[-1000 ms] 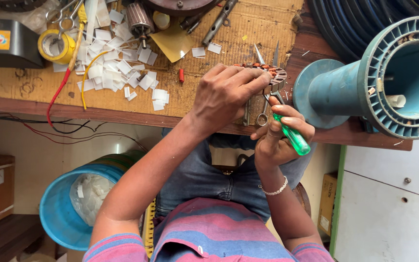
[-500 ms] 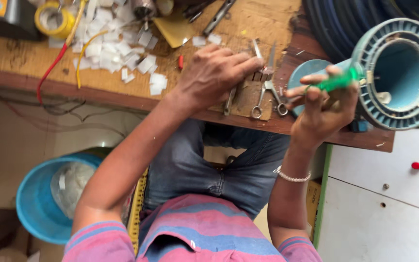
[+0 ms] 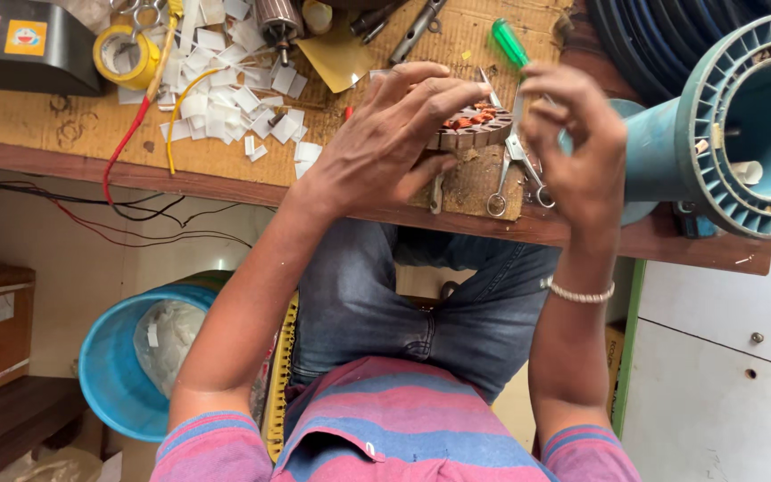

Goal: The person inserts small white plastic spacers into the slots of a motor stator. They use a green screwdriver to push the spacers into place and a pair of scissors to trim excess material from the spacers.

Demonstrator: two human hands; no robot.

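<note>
Centre frame, above the bench edge: left hand (image 3: 385,134) curls its fingers around a copper-wound stator (image 3: 468,128), gripping it. Right hand (image 3: 577,143) is half-closed on a green-handled screwdriver (image 3: 509,43), tip hidden. Scissors (image 3: 518,165) lie just below the stator

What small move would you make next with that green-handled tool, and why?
Probably bring the green-handled tool tip down to the copper windings on the round motor core. The left hand grips the core above the bench edge, while the right hand holds the tool raised beside it, its tip apparently not yet on the coils.
</note>
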